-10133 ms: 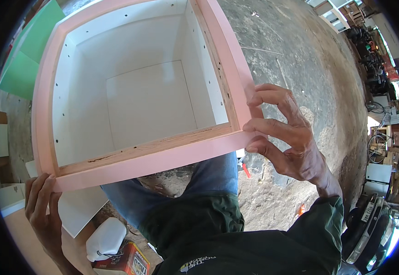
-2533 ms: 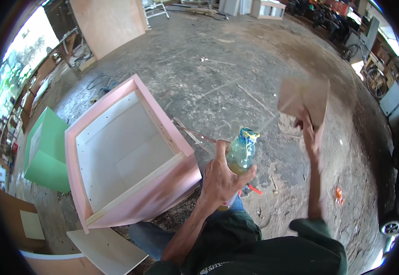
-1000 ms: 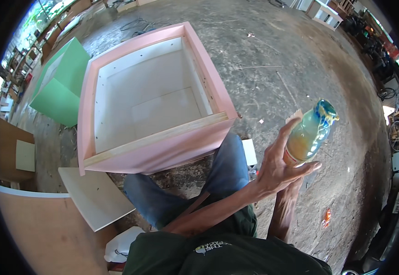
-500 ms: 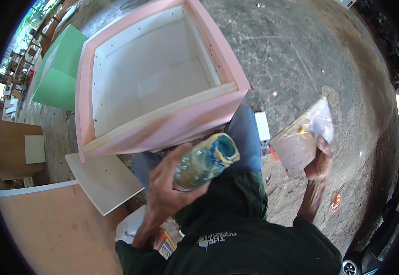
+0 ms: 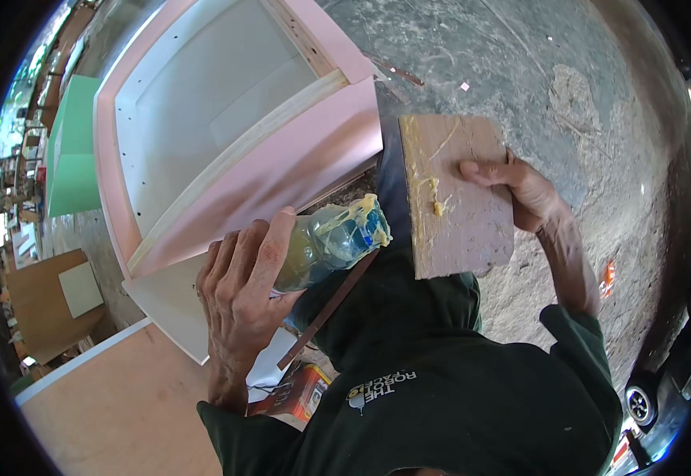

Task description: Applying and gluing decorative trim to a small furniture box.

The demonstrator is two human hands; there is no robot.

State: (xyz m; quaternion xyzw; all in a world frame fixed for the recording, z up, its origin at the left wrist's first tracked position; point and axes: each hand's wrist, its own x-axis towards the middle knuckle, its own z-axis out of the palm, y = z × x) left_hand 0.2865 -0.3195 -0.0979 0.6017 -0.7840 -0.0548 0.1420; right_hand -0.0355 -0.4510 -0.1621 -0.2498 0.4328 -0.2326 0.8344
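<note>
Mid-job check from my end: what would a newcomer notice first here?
The pink box, open and white inside, dominates the upper left. Near the centre, the left hand grips a see-through bottle smeared with yellow. Right of it, the right hand holds a brown board streaked with yellow.

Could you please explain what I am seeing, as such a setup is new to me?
There is no machine: these are a person's two bare hands, seen by a fisheye camera worn on the head, looking down, so straight edges bend. The left hand holds a translucent greenish plastic bottle, its mouth blue with yellowish smears. The right hand holds a flat, brown, rectangular board bearing yellowish paste. Ahead is a pink, box-shaped cabinet with a white interior; a green box stands farther left. A small orange scrap lies on the grey floor.
</note>
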